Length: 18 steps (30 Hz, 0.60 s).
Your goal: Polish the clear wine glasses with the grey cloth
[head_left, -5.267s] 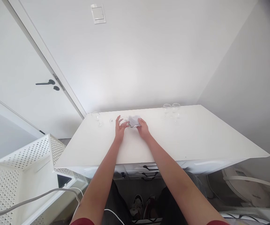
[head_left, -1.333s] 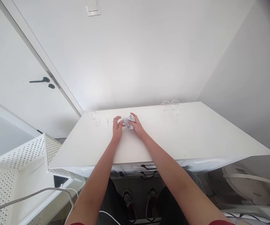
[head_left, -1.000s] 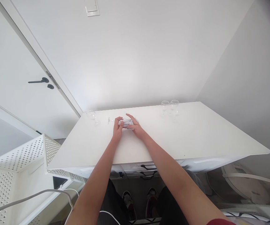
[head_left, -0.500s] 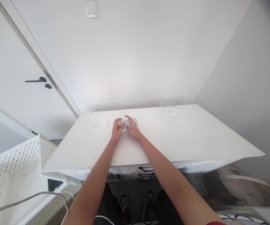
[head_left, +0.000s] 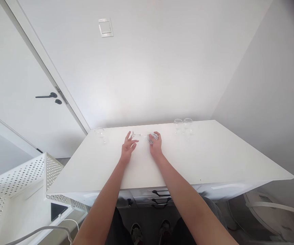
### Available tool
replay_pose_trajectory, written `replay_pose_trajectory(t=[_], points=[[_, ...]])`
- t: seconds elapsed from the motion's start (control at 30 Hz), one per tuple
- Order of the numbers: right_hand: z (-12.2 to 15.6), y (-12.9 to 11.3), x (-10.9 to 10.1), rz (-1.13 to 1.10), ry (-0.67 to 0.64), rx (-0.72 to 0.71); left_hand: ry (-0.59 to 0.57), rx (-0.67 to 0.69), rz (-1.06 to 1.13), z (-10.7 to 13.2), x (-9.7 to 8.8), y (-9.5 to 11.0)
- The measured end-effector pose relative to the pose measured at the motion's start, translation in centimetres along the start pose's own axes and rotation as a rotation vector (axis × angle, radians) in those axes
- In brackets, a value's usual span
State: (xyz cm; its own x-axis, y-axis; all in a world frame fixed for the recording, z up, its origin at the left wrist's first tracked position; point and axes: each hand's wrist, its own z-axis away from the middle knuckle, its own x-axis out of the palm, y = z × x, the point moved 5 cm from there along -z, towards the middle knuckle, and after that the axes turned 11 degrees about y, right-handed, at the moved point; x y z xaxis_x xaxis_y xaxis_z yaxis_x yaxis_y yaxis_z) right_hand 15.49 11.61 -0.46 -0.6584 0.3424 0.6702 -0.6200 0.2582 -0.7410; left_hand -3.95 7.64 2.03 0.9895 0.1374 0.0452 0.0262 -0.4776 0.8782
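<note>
A clear stemmed glass (head_left: 145, 134) is held sideways just above the white cabinet top, its foot toward the left and its bowl toward the right. My right hand (head_left: 156, 145) is closed on a bunched grey cloth (head_left: 153, 137) at the bowl end and covers part of the rim. At the foot end is my left hand (head_left: 128, 149), its fingers spread apart; whether a fingertip touches the foot is hard to see.
Two similar glasses (head_left: 188, 126) stand upright at the back right of the cabinet top (head_left: 213, 153). Another glass (head_left: 100, 132) stands at the back left. Behind rises a white wall with a light switch (head_left: 105, 27). A perforated white shelf (head_left: 16, 170) adjoins on the left.
Both hands were together around the cloth-wrapped glass. Now my right hand has drawn the cloth to the right at the bowl, and the left has loosened and spread its fingers by the foot.
</note>
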Motion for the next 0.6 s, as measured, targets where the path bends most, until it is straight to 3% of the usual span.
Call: replay_pose_trajectory(t=[0.07,0.13,0.27,0.33,0.43,0.5,0.6], points=[[-0.5,-0.4,-0.6,-0.031,0.056,-0.001,0.157,-0.047,0.024,-0.3,-1.0,-0.6],[-0.3,-0.7,-0.5,-0.009,0.017,-0.012,0.175,-0.184,0.088,-0.5,-1.0,-1.5],[1.0,-0.8,1.0,0.085,-0.224,-0.045,-0.274,-0.456,0.098,0.5,1.5,-2.3],[1.1,-0.7,1.2,0.061,-0.239,-0.053,-0.378,-0.474,0.059,1.0,2.1,-2.0],[-0.1,-0.4,0.1,-0.069,-0.071,-0.049,-0.343,-0.429,0.051,1.0,2.2,-1.8],[-1.1,0.1,-0.8,-0.133,0.058,-0.024,-0.245,-0.383,0.056,0.6,1.8,-1.8],[-1.6,0.8,-1.0,-0.126,0.088,0.041,-0.091,-0.323,0.081,0.1,1.0,-1.8]])
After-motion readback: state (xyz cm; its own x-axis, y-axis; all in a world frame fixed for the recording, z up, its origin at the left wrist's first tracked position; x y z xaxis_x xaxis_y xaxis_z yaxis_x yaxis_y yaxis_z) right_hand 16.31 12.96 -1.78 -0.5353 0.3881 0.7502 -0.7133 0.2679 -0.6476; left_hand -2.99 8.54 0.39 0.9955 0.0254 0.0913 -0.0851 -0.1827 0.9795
